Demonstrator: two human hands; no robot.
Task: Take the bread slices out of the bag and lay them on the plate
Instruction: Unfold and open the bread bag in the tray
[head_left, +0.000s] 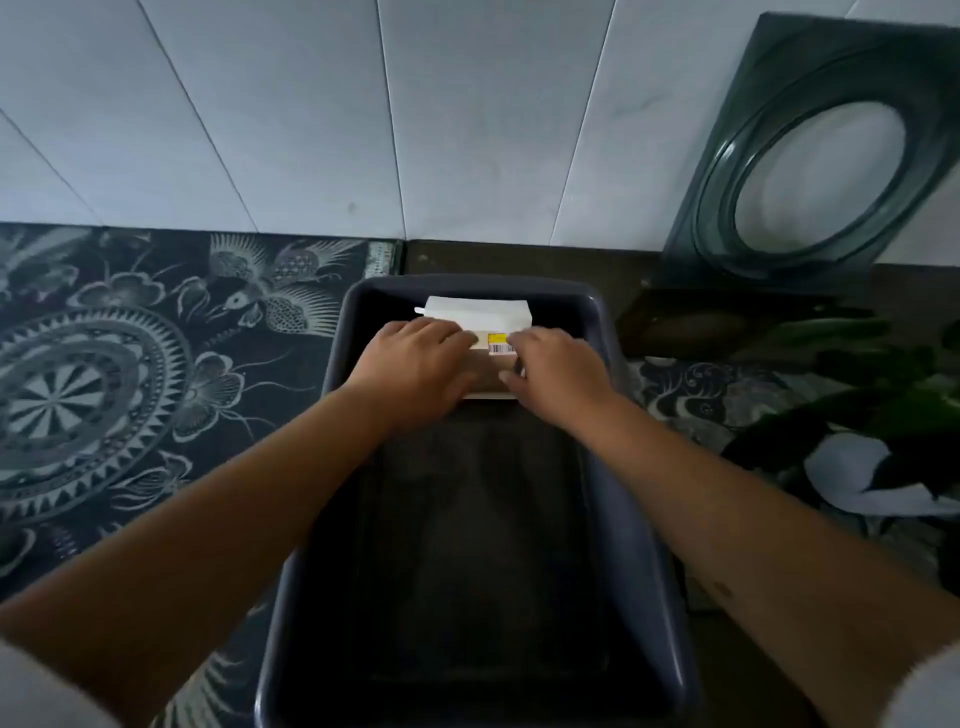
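- Head view is showing the task at an early stage: the bread bag (480, 325) is lying at the far end of a dark rectangular tray (631, 499), and no loose slice is showing anywhere.
- Patterned cloth (130, 374) is covering the tabletop to the left of the tray; that area is lying flat and free of objects.
- Left hand (415, 364) is resting on the left part of the bag, fingers (447, 332) curled down onto the wrapper; contact is evident, but a firm grip cannot be confirmed.
- Right hand (558, 374) is pressing on the right part of the bag beside the yellow barcode label (501, 340), fingers bent onto it; both hands appear to be working at the wrapper.
- Remaining work, as judged: opening the bag, drawing out the slices, laying them down.
- Tray floor nearer the person is lying bare, giving room; its raised walls are bounding the hands on both sides, and the bag is sitting close to the far wall.
- Square dark glass plate (810, 156) is leaning against the tiled wall (311, 104) at far right, well apart from the bag.
- Leafy greens (883, 395) and a white object are crowding the right edge.
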